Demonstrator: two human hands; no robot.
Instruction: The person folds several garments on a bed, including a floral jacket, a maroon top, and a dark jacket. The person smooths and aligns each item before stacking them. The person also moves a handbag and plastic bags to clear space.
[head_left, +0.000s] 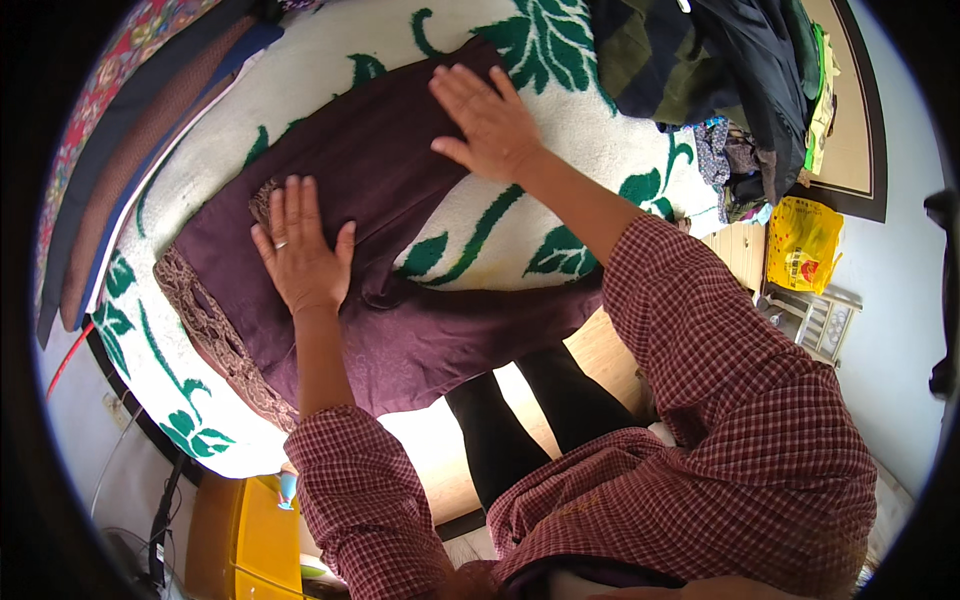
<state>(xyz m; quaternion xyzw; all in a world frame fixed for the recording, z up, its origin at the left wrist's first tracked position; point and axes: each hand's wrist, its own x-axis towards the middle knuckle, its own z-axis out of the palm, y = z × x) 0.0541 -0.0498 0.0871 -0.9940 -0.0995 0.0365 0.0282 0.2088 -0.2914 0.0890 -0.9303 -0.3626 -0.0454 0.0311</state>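
Note:
Dark purple trousers (360, 150) lie spread on a white blanket (480, 266) with green leaf patterns. A brown lace band (217, 330) runs along their waist, and the two legs fork to the right. My left hand (304, 251) rests flat on the upper part near the waist, fingers apart, a ring on one finger. Under its fingertips a small lace patch (261, 204) shows in part. My right hand (487, 124) presses palm down on the far leg, close to its hem. The near leg (510, 315) drapes toward my body, its end hidden by my right sleeve.
Folded garments (150, 157) are stacked along the left edge of the bed. Dark clothes (697, 67) are piled at the upper right. Beyond them hangs a yellow plastic bag (802, 244) bearing writing. An orange-yellow cabinet (247, 532) stands at the lower left.

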